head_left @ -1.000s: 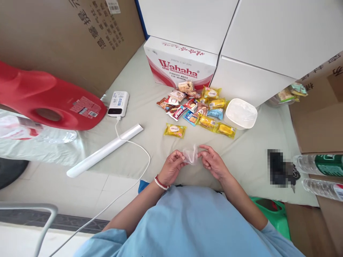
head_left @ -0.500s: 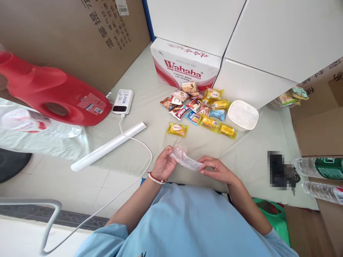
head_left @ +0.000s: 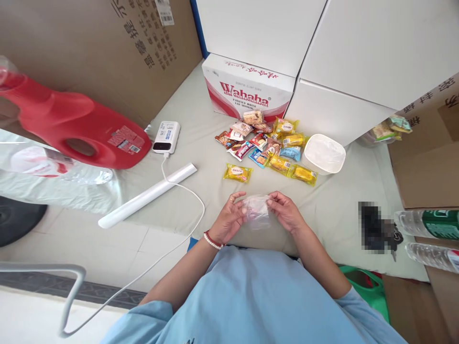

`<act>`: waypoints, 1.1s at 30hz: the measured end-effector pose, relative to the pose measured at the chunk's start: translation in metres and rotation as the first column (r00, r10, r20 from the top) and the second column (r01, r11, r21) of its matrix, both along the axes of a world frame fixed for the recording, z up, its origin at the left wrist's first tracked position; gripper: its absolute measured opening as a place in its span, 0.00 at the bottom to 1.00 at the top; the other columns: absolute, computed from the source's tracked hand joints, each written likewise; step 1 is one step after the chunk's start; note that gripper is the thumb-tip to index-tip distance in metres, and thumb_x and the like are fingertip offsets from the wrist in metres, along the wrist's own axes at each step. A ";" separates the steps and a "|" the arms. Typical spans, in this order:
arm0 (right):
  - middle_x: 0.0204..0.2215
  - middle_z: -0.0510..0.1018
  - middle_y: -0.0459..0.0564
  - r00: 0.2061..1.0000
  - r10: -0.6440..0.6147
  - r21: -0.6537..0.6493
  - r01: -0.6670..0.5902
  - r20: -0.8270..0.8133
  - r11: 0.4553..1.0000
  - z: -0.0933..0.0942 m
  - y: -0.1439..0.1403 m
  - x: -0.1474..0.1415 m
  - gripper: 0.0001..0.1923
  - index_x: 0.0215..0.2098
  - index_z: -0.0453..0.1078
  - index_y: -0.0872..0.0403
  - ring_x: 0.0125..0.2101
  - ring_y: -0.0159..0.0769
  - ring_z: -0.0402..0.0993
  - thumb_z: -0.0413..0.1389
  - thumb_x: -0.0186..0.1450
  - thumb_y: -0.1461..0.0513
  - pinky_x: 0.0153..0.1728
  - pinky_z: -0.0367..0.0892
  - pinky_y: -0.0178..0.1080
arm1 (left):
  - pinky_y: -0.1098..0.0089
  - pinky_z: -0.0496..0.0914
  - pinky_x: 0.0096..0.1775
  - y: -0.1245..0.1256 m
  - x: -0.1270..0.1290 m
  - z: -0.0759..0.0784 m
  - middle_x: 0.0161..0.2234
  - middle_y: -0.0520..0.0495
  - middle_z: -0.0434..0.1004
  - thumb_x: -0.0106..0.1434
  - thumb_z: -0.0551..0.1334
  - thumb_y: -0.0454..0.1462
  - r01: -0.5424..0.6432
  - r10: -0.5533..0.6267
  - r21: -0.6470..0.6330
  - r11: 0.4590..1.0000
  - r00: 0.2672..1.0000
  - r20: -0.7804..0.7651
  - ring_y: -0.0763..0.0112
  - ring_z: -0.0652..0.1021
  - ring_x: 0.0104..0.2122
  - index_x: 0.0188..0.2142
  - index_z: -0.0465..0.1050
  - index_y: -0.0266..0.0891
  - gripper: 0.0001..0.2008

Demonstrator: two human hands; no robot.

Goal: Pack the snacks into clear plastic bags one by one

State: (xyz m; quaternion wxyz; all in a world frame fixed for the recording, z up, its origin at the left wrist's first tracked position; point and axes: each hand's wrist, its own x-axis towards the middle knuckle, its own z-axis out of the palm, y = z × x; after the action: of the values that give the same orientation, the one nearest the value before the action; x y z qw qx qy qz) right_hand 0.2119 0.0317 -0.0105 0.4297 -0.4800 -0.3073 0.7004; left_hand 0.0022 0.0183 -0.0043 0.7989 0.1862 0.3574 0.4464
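Note:
A thin, clear plastic bag point(head_left: 258, 210), crumpled in places, is stretched between my two hands above the front of the covered table. My left hand point(head_left: 230, 220) grips its left edge, with the index finger raised and curved away. At the upper right corner, my right hand point(head_left: 286, 210) pinches the bag between thumb and fingers. Just beyond lies a single yellow-wrapped snack point(head_left: 237, 173). Farther back is a pile of small wrapped snacks point(head_left: 260, 143) in several colours. A white plastic tub point(head_left: 324, 154), whitish inside, stands to the right of the pile.
At the left are a red detergent jug point(head_left: 86, 126), a white power bank point(head_left: 167, 137) with a cable and a long white bar point(head_left: 147, 196). A Wahaba-style white-and-red carton point(head_left: 249, 88) stands behind. Plastic bottles point(head_left: 430, 223) and a blurred dark object point(head_left: 375, 227) lie right.
My right hand has moved up and slightly left, closer to my left hand. The plastic bag, a narrow strip before, is now spread wider and hangs down between them.

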 end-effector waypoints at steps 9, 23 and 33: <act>0.20 0.68 0.40 0.982 -0.007 0.008 0.005 0.189 1.000 0.004 -0.007 0.031 0.20 0.31 0.72 0.51 0.21 0.28 0.58 0.72 0.54 0.48 0.21 0.53 0.33 | 0.73 0.69 0.34 0.010 -0.004 -0.013 0.28 0.53 0.77 0.45 0.81 0.37 -0.002 0.003 0.006 1.000 0.977 -0.213 0.77 0.75 0.28 0.30 0.76 0.37 0.17; 0.34 0.79 0.48 0.930 -0.054 0.269 -0.050 0.364 0.962 0.019 -0.019 0.043 0.12 0.35 0.76 0.49 0.27 0.34 0.65 0.67 0.63 0.51 0.26 0.59 0.36 | 0.72 0.73 0.36 0.009 -0.012 -0.010 0.38 0.51 0.80 0.55 0.77 0.47 -0.063 0.060 -0.025 0.998 0.992 -0.113 0.76 0.78 0.31 0.32 0.70 0.40 0.20; 0.29 0.76 0.45 0.893 0.007 0.327 -0.172 0.450 0.929 0.011 -0.020 0.045 0.13 0.37 0.76 0.50 0.27 0.32 0.67 0.65 0.66 0.50 0.29 0.62 0.36 | 0.72 0.69 0.32 0.004 0.012 -0.004 0.32 0.44 0.80 0.52 0.78 0.47 0.333 -0.332 -0.028 0.942 0.942 0.040 0.69 0.79 0.30 0.40 0.80 0.33 0.23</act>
State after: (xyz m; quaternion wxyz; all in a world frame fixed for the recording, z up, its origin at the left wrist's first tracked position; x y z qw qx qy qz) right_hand 0.2566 0.0114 0.0003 0.3957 -0.5246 -0.5414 0.5245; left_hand 0.0138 0.0221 -0.0085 0.8720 0.2225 0.3145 0.3021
